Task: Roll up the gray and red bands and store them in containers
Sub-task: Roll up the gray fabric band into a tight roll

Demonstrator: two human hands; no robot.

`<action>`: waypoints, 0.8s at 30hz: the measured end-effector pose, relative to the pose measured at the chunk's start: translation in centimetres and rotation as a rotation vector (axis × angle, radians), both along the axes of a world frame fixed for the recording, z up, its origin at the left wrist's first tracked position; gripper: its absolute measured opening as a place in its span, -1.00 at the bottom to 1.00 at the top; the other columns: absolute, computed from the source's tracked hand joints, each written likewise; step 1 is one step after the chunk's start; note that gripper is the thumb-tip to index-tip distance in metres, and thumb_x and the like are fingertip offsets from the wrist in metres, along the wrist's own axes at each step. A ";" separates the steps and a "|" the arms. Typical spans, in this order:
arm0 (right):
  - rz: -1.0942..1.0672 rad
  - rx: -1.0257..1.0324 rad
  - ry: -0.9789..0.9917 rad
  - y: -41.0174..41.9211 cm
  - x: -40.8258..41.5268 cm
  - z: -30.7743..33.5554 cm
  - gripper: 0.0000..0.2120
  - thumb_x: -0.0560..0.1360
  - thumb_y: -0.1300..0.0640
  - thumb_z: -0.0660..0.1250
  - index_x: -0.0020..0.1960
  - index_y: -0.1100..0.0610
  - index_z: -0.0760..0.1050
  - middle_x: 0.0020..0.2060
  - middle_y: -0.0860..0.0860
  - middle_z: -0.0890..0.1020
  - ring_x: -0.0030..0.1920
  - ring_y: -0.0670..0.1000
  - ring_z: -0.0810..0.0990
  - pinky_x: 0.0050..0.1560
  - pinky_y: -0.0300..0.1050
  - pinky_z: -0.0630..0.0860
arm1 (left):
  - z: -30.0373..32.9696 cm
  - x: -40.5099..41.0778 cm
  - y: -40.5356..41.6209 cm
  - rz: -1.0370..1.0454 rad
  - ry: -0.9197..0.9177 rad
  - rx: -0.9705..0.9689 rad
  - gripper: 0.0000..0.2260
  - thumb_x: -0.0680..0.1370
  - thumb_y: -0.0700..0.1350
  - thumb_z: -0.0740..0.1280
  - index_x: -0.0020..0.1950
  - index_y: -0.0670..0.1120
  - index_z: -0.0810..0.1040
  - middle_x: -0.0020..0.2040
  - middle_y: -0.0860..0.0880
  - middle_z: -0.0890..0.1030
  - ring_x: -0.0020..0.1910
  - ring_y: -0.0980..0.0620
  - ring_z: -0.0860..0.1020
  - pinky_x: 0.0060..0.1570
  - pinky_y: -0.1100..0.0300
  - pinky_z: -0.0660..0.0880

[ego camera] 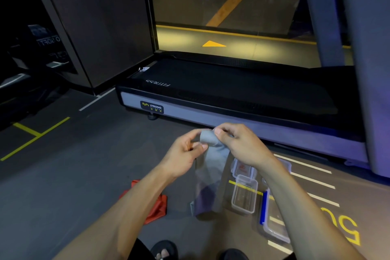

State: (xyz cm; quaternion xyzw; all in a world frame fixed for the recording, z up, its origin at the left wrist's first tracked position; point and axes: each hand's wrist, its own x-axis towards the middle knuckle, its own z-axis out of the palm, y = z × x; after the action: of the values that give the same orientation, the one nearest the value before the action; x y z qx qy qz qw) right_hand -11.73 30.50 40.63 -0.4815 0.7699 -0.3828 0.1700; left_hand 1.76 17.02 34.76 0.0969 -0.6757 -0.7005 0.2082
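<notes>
Seen from a head camera looking down: nearest, at the bottom edge, two feet in dark sandals (164,249) stand on a dark rubber gym floor (73,175). Two bare forearms reach forward from the near edge into the middle of the view. The left hand (185,150) and right hand (236,143) meet at chest height, fingers and thumbs curled and pinching the top of the gray band (211,160), where a small tight roll has formed; it looks as though the roll is just being started from the top end, held up in the air so the loose length hangs straight and feeds in evenly. The rest of the band drops down to the floor between the arms. To the left, partly hidden by the left forearm, the red band (156,207) lies crumpled on the floor, not yet rolled (probably waiting its turn). To the right, close beside the hanging gray band, clear plastic boxes (244,196) sit open on the floor with a blue-edged lid (272,226) next to them, likely set within reach for storing each roll. The floor carries yellow and white painted lines. Farther off, a black treadmill (232,95) marked Body Strong lies across the view, a dark pillar (95,27) to the far left, and beyond it a window onto a dim paved area with a yellow arrow.
</notes>
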 end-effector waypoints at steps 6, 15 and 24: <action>0.037 0.076 -0.025 0.0 0.0 0.3 -0.76 0.71 0.00 0.19 -0.02 0.03 0.58 -0.14 -0.12 0.51 -0.18 -0.20 0.50 -0.18 -0.33 0.39 | 0.0 0.1 0.1 0.019 -0.025 0.004 -0.87 0.57 -0.25 0.33 0.09 -0.15 0.60 -0.13 -0.22 0.63 -0.19 0.07 0.62 -0.08 0.24 0.55; -0.054 -0.038 0.038 0.2 -0.2 -0.3 -0.59 0.47 -0.16 0.50 0.23 -0.04 0.53 -0.04 -0.12 0.61 -0.04 -0.12 0.57 -0.07 -0.26 0.43 | 0.1 0.2 0.0 0.024 -0.067 0.049 -0.83 0.57 0.04 0.41 -0.10 -0.05 0.64 -0.21 -0.19 0.49 -0.17 -0.12 0.42 -0.09 -0.02 0.39; -0.104 -0.057 0.036 0.1 -0.3 -0.4 -0.65 0.62 -0.22 0.28 -0.12 0.02 0.61 -0.29 -0.11 0.64 -0.25 -0.14 0.57 -0.22 -0.17 0.43 | 0.2 0.2 0.0 0.026 -0.059 0.035 -0.87 0.58 -0.08 0.33 -0.03 -0.06 0.66 -0.19 -0.09 0.69 -0.23 0.06 0.63 -0.15 0.21 0.56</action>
State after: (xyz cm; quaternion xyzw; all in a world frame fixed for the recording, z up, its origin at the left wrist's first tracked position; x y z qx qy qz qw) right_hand -12.04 30.60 40.24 -0.4523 0.7855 -0.4043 0.1224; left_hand 1.97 17.05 34.92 0.1301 -0.6679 -0.7062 0.1955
